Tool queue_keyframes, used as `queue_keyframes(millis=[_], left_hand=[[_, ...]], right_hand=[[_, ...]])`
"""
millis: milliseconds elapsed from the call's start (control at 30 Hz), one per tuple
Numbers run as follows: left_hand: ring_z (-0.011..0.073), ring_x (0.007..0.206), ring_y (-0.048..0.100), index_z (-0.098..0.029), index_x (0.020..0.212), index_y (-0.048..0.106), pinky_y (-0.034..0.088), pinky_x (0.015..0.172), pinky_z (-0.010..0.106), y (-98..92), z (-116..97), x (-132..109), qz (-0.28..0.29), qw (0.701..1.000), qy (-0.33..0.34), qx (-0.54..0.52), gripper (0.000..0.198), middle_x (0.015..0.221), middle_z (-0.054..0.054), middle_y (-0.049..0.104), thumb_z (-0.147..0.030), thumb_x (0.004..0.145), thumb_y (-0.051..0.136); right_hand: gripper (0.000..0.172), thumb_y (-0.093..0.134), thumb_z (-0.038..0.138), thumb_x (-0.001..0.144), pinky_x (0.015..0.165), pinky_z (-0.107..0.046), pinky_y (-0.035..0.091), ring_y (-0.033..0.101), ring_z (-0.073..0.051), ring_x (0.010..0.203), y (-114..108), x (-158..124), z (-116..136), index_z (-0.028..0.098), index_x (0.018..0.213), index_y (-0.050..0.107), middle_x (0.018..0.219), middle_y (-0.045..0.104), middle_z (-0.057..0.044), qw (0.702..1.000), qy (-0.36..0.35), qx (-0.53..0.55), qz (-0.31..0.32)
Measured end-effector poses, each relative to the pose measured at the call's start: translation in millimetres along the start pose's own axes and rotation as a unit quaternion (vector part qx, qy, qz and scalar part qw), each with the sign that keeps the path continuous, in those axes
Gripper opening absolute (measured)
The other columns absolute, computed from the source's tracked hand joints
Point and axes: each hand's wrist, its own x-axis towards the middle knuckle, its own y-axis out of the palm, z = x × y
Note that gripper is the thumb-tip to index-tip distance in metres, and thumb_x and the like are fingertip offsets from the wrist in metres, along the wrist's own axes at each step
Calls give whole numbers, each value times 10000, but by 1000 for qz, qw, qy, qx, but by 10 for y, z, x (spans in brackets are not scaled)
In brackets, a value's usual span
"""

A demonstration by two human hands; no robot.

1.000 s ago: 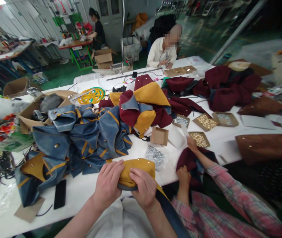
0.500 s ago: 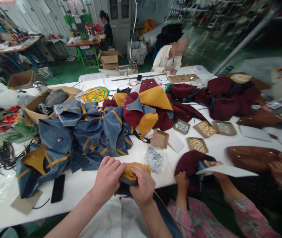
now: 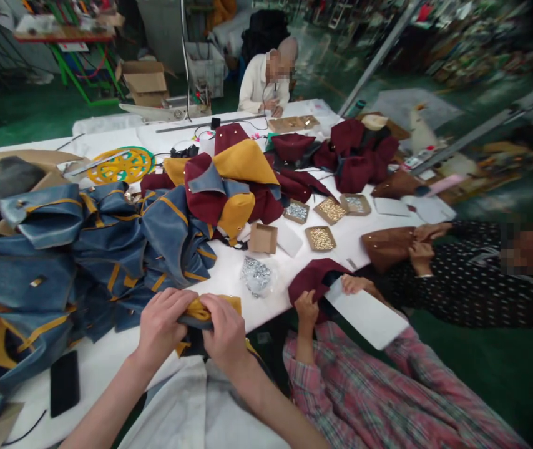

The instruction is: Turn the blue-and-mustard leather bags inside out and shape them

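Observation:
My left hand and my right hand are both closed on a yellow-and-blue leather bag, close in front of my body at the table's edge. Its yellow inner side is bunched up between the two thumbs, and blue shows just below. The lower part is mostly hidden by my hands and forearms. Left of my hands lies a heap of blue bags with yellow trim. A black phone rests on the table near my left forearm.
Maroon and yellow pieces are piled beyond. Shallow boxes of gold rivets and silver rivets stand near a clear bag of silver parts. At my right, a person in plaid handles a maroon piece and a white sheet.
The view has swung right, so the table's contents appear farther left. My hands keep hold of the bag. The neighbour's white sheet has tilted to show more of its face.

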Motion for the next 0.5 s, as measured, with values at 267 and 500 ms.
queue_keyframes(millis=[267,500], left_hand=[[253,1171,753,-245,1268,747,538,1065,454,-270,170,144,-28,999,45,-9,442,1186,30,828,34,933,673],[256,1312,760,-263,1315,762,608,1113,435,-381,137,247,-79,996,7,-49,340,1401,70,807,-68,1038,748]], right_hand=[[1232,1132,444,670,1358,-506,522,624,-340,1597,-705,552,-717,332,1741,533,1724,634,-121,945,11,143,294],[795,615,-38,918,1300,-449,569,727,-225,1466,-473,602,-1088,358,1602,698,1581,761,-20,969,30,99,225]])
